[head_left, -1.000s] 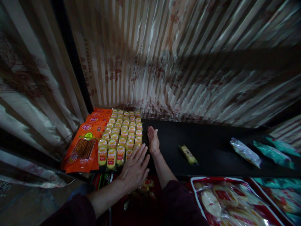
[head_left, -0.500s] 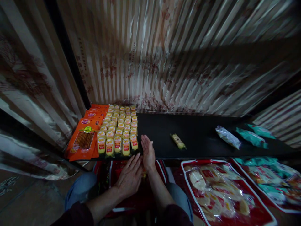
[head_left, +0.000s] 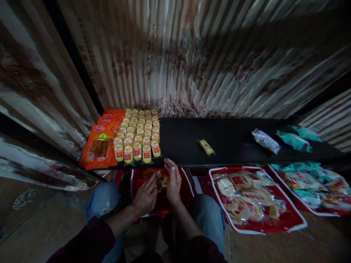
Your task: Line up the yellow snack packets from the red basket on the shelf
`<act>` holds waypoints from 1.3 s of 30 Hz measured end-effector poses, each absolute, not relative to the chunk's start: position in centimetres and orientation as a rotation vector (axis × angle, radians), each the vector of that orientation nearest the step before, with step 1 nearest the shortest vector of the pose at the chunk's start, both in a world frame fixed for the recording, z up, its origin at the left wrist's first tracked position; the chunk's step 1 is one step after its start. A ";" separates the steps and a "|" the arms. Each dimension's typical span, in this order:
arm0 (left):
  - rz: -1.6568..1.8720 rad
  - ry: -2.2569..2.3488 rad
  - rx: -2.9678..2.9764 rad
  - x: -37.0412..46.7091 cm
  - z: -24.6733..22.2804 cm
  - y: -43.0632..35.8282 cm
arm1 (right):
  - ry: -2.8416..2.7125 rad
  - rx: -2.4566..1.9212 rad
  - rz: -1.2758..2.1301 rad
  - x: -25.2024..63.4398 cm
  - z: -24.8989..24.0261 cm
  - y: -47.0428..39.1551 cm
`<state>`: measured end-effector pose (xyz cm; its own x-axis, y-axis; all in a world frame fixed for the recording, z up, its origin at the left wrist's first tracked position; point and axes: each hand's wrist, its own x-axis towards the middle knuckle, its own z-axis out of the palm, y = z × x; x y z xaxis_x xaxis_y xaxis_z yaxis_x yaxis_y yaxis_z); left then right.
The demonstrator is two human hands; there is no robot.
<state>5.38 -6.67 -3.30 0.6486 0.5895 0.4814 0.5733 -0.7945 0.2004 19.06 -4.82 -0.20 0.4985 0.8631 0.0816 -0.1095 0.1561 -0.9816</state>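
Over a red basket (head_left: 177, 199) between the knees are both of my hands, just below the shelf's front edge. My left hand (head_left: 146, 195) is palm down with its fingers stretched out, close to small yellowish packets (head_left: 163, 181) in the basket. My right hand (head_left: 173, 182) is held on edge to the right of them, fingers extended and its tips by the shelf edge. Small wrapped yellow cakes (head_left: 137, 150) stand in close rows on the shelf above. Whether the left fingertips touch a packet is hard to make out.
Orange snack bags (head_left: 99, 148) lie left of the cakes on the black shelf (head_left: 179, 142). Farther right are a single wrapped cake (head_left: 206, 147), a silvery packet (head_left: 265, 140) and teal packets (head_left: 294, 140). A red basket with a white rim (head_left: 256, 231) holds round packaged pastries.
My hands have drawn apart and lowered toward the basket, the left moving away from the right. The view has tipped downward, showing more of the basket and knees.
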 end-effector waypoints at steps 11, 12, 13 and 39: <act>0.766 1.633 2.711 6.0 -0.3 -3.4 | -1.378 -1.526 0.504 18.6 1.8 0.0; 0.764 1.632 2.719 5.9 -0.5 -3.3 | -1.417 -1.558 0.453 18.4 1.9 -0.2; 0.767 1.637 2.723 5.9 -0.7 -3.2 | -1.446 -1.585 0.414 18.2 1.8 -0.3; 0.834 1.592 2.825 6.1 -1.1 -2.1 | -1.472 -1.619 0.247 17.8 2.0 0.1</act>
<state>6.10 -2.09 -1.10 0.4300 0.7425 0.5136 0.8449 -0.5315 0.0609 17.84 0.13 2.05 0.2694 0.8719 0.4089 0.6909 0.1208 -0.7128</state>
